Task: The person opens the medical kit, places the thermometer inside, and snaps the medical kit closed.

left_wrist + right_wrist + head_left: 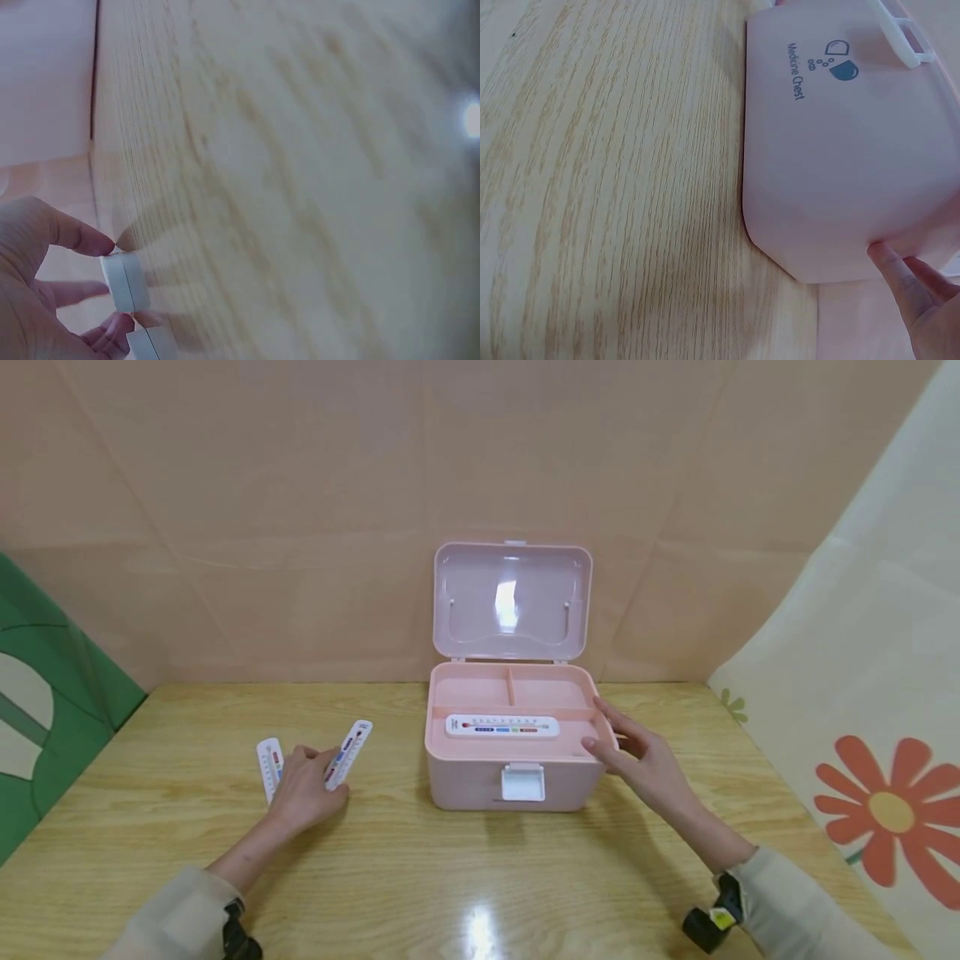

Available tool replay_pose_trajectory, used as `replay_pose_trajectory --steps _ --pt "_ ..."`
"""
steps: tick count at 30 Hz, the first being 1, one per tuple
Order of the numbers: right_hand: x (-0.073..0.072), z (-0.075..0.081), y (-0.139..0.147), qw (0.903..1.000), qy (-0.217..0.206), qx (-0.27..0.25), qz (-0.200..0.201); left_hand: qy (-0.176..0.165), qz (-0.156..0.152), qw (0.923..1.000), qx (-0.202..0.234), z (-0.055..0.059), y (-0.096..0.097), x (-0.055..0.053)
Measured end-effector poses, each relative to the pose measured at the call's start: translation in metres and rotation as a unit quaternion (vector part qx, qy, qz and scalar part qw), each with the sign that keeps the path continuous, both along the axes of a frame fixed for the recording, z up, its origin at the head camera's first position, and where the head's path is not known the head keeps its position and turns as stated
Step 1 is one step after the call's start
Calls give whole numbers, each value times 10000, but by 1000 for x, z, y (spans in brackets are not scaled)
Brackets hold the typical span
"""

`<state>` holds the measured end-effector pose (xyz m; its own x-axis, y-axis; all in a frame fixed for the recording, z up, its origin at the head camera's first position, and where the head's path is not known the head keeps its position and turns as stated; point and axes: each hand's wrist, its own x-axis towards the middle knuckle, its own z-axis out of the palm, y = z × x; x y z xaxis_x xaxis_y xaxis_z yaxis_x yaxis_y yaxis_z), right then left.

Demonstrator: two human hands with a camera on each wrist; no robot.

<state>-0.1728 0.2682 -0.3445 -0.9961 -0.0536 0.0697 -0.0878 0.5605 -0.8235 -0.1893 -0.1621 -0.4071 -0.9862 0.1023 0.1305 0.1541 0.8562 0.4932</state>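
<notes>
My left hand (303, 789) pinches a white thermometer (348, 756) between thumb and fingers, low over the table. In the left wrist view the pinched thermometer (126, 281) shows its narrow end, fingertips at its sides. A second thermometer (270, 764) lies just left of that hand, partly hidden by it. Another thermometer (502, 727) lies flat in the front compartment of a pink medicine chest (465, 781), whose lid (513, 602) stands up. My right hand (648, 768) rests its fairly straight fingers on the chest's right side and rim. "Medicine Chest" is printed on the front wall (832, 150).
Two smaller compartments (472, 685) lie behind the front one. A white latch (522, 783) hangs on the chest's front. The wooden table (420, 877) meets a beige backdrop (300, 527), with a green patterned cloth (67, 693) at left and a flowered cloth (862, 652) at right.
</notes>
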Motion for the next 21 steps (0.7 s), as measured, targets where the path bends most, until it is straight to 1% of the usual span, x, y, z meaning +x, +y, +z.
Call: replay_pose_trajectory --steps 5,9,14,18,21 --pt "1 0 0 10000 -7 5 -20 360 -291 9989 26 -2 -2 0" --pt "1 0 -1 10000 -14 17 -35 515 -370 9980 32 -4 -4 0" --pt "1 -1 0 10000 12 -5 -40 493 -353 9981 132 -4 -3 1" --pt "1 -1 -1 10000 4 -14 -49 499 -245 9979 329 -5 -5 4" --pt "1 0 -1 10000 8 24 -48 572 -180 9970 494 -7 -9 5"
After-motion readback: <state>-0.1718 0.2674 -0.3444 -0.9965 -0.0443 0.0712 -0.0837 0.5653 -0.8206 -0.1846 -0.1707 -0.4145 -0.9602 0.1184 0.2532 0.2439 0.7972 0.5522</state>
